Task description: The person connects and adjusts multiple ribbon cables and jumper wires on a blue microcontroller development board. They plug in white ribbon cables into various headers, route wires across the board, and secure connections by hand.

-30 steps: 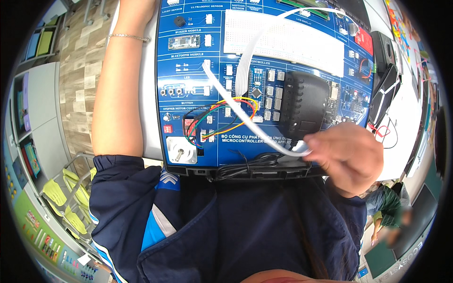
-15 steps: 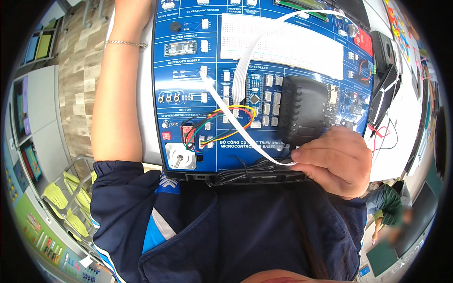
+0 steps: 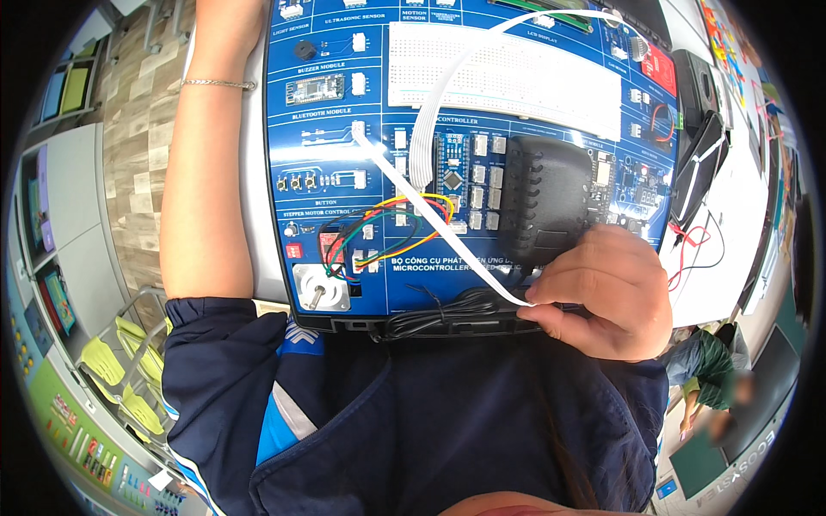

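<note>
Between the thumb and fingers of my right hand is the free end of a flat white ribbon cable. The cable's other end sits at a small white connector on the left part of a blue electronics training board. My right hand is closed just over the board's near edge, beside a black power adapter. My left arm stretches along the board's left side; only part of my left hand shows at the top edge, its fingers out of sight.
Another white ribbon cable arches over the white breadboard. Coloured wires loop near a small stepper motor. A bundled black cord lies along the near edge. Beyond the right edge are loose wires; a person is farther off.
The board appears slightly farther left and up in the picture. My right hand keeps its pinch on the ribbon cable, whose held stretch looks a little straighter.
</note>
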`<state>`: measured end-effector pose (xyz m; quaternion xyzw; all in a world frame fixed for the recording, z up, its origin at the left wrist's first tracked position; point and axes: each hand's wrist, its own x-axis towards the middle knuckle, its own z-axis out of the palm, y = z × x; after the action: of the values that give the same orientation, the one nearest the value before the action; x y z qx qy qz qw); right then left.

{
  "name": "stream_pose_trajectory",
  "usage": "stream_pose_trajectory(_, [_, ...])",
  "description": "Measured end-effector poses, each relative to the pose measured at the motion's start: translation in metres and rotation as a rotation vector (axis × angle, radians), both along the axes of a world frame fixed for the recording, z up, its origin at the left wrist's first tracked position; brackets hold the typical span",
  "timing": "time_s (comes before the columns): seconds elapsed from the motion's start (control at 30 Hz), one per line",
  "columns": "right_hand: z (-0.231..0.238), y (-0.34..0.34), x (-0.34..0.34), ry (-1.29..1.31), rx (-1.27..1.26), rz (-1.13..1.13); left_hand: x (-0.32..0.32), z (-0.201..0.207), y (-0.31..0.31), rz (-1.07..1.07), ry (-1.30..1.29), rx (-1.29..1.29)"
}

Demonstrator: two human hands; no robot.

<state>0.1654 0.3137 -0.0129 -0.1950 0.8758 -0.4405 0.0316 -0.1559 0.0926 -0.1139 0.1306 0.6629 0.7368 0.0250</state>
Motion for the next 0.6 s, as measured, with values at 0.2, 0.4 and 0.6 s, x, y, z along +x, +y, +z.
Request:
stream_pose_trajectory(0.2, [0.006,0.002,0.001,-0.036,0.082,-0.016,0.003,0.004,0.001,-0.019,-0.009,-0.009])
stream_pose_trajectory(0.4, [0.007,-0.011,0.005,-0.038,0.016,-0.230,-0.001,0.006,-0.001,-0.048,-0.023,0.018])
stream_pose_trajectory(0.6, [0.019,-0.018,0.004,-0.124,-0.025,-0.394,-0.001,0.000,-0.004,-0.071,-0.010,0.048])
